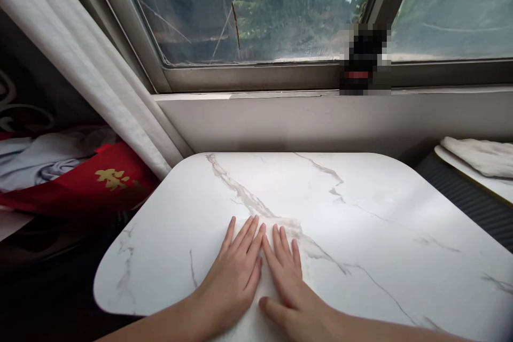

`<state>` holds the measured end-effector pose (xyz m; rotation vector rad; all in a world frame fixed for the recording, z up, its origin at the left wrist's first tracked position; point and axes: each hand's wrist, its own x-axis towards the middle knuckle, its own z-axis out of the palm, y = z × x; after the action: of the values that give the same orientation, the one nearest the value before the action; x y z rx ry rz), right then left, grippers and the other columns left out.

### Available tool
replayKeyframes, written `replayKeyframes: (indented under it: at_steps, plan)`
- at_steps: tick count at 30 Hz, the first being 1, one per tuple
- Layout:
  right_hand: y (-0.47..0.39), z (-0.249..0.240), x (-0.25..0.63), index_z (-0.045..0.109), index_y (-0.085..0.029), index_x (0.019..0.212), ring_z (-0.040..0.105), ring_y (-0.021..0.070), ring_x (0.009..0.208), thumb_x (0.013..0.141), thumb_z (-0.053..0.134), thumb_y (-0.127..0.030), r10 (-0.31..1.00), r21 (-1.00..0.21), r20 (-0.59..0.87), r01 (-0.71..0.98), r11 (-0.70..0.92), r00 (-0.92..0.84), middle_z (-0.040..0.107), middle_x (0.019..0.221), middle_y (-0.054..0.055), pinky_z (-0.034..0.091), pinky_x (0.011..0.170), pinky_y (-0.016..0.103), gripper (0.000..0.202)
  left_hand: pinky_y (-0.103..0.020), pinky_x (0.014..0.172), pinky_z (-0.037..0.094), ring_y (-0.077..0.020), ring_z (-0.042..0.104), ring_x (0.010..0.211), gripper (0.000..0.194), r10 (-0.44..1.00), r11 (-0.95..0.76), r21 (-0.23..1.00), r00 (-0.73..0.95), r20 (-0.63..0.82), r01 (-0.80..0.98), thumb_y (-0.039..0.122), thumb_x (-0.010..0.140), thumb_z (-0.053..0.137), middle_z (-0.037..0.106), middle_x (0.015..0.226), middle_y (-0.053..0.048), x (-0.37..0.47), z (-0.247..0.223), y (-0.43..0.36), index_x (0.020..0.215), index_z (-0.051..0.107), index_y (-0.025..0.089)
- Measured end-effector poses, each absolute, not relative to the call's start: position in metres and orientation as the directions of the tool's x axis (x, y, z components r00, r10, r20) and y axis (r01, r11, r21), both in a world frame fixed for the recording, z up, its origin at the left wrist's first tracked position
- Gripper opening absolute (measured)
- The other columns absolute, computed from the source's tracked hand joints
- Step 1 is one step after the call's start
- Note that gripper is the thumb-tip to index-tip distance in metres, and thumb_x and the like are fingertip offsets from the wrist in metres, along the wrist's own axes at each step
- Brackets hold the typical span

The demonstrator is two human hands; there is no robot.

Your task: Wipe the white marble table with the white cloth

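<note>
My left hand (236, 275) and my right hand (289, 280) lie flat, palms down, side by side on a white marble-patterned table (380, 214) near its front edge. The fingers are stretched out and point toward the window, and the two hands almost touch. Under them lies what looks like a thin white sheet or cloth (294, 227). It blends with the tabletop, and only its faint far edge shows beyond my right fingertips. Neither hand grips anything.
A window (256, 10) with a grey sill runs behind the table. A white curtain (88, 75) hangs at the left above a red cloth with gold lettering (100, 179). A pixelated dark object (363, 59) stands on the sill. At the right, a white towel (481, 155) lies on another surface.
</note>
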<state>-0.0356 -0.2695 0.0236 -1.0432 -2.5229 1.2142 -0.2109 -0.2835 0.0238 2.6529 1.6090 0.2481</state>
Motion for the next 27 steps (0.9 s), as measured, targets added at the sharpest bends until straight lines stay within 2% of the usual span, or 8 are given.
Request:
replayKeyframes:
  at_steps: [3, 5, 8, 10, 14, 18, 22, 27]
  plan:
    - [-0.254, 0.027, -0.055, -0.002, -0.012, 0.146, -0.016, 0.0272, 0.135, 0.088, 0.041, -0.028, 0.648, -0.637, -0.121, 0.560, 0.530, -0.752, -0.012, 0.150, 0.010, 0.003, 0.110, 0.056, 0.075, -0.047, 0.113, 0.016, -0.0212, 0.021, 0.137, 0.049, 0.913, -0.397, 0.089, 0.383, 0.144, 0.913, 0.021, 0.095, 0.026, 0.030, 0.147, -0.008, -0.221, 0.017, -0.279, 0.143, 0.027, 0.014]
    - [-0.231, 0.026, -0.069, 0.010, -0.006, 0.146, -0.004, 0.0263, 0.139, 0.092, 0.032, -0.031, 0.680, -0.506, -0.032, 0.599, 0.621, -0.733, 0.002, 0.151, 0.013, 0.006, 0.113, 0.051, 0.063, -0.047, 0.113, 0.016, -0.0210, 0.024, 0.136, 0.049, 0.934, -0.332, 0.092, 0.314, 0.173, 0.939, 0.022, 0.094, 0.025, 0.033, 0.146, -0.010, -0.228, 0.012, -0.260, 0.142, 0.030, 0.011]
    - [-0.179, 0.019, -0.091, 0.023, 0.002, 0.143, 0.009, 0.0286, 0.139, 0.091, 0.029, -0.029, 0.688, -0.281, 0.137, 0.638, 0.717, -0.712, 0.019, 0.149, 0.019, 0.007, 0.113, 0.048, 0.060, -0.048, 0.112, 0.014, -0.0217, 0.028, 0.135, 0.049, 0.955, -0.244, 0.104, 0.221, 0.199, 0.964, 0.022, 0.093, 0.022, 0.037, 0.144, -0.012, -0.239, 0.007, -0.208, 0.139, 0.036, 0.008]
    - [-0.138, 0.013, -0.107, 0.027, 0.004, 0.141, 0.017, 0.0296, 0.138, 0.090, 0.029, -0.027, 0.694, -0.197, 0.192, 0.666, 0.720, -0.694, 0.025, 0.147, 0.021, 0.010, 0.112, 0.047, 0.060, -0.047, 0.112, 0.013, -0.0218, 0.030, 0.134, 0.049, 0.960, -0.222, 0.111, 0.198, 0.196, 0.969, 0.022, 0.093, 0.021, 0.039, 0.143, -0.013, -0.250, 0.007, -0.164, 0.137, 0.038, 0.008]
    - [-0.067, 0.008, -0.136, 0.030, 0.003, 0.140, 0.023, 0.0273, 0.136, 0.090, 0.027, -0.026, 0.772, -0.150, 0.224, 0.762, 0.630, -0.595, 0.030, 0.146, 0.020, 0.014, 0.111, 0.044, 0.058, -0.043, 0.112, 0.013, -0.0193, 0.031, 0.133, 0.047, 0.960, -0.240, 0.139, 0.213, 0.184, 0.961, 0.023, 0.092, 0.026, 0.041, 0.142, -0.011, -0.273, 0.008, -0.079, 0.135, 0.039, 0.010]
    - [-0.028, 0.008, -0.156, 0.032, 0.001, 0.139, 0.025, 0.0255, 0.136, 0.090, 0.028, -0.025, 0.813, -0.152, 0.242, 0.807, 0.571, -0.530, 0.033, 0.145, 0.018, 0.014, 0.110, 0.041, 0.056, -0.041, 0.111, 0.015, -0.0180, 0.036, 0.130, 0.043, 0.950, -0.255, 0.159, 0.217, 0.225, 0.954, 0.023, 0.092, 0.029, 0.046, 0.138, -0.008, -0.290, 0.007, -0.031, 0.132, 0.043, 0.015]
    - [-0.014, 0.008, -0.162, 0.035, -0.003, 0.138, 0.028, 0.0234, 0.134, 0.090, 0.027, -0.026, 0.807, -0.167, 0.269, 0.799, 0.577, -0.526, 0.037, 0.144, 0.014, 0.015, 0.110, 0.039, 0.054, -0.041, 0.110, 0.018, -0.0185, 0.040, 0.126, 0.041, 0.941, -0.242, 0.159, 0.191, 0.278, 0.957, 0.022, 0.093, 0.027, 0.049, 0.135, -0.008, -0.295, 0.004, -0.020, 0.128, 0.046, 0.015]
    - [-0.031, 0.007, -0.159, 0.032, -0.002, 0.140, 0.024, 0.0229, 0.136, 0.091, 0.027, -0.026, 0.792, -0.182, 0.261, 0.777, 0.602, -0.552, 0.032, 0.146, 0.016, 0.012, 0.111, 0.039, 0.055, -0.042, 0.112, 0.013, -0.0192, 0.032, 0.132, 0.043, 0.944, -0.236, 0.131, 0.195, 0.267, 0.963, 0.023, 0.094, 0.027, 0.042, 0.141, -0.010, -0.294, 0.002, -0.041, 0.133, 0.042, 0.013]
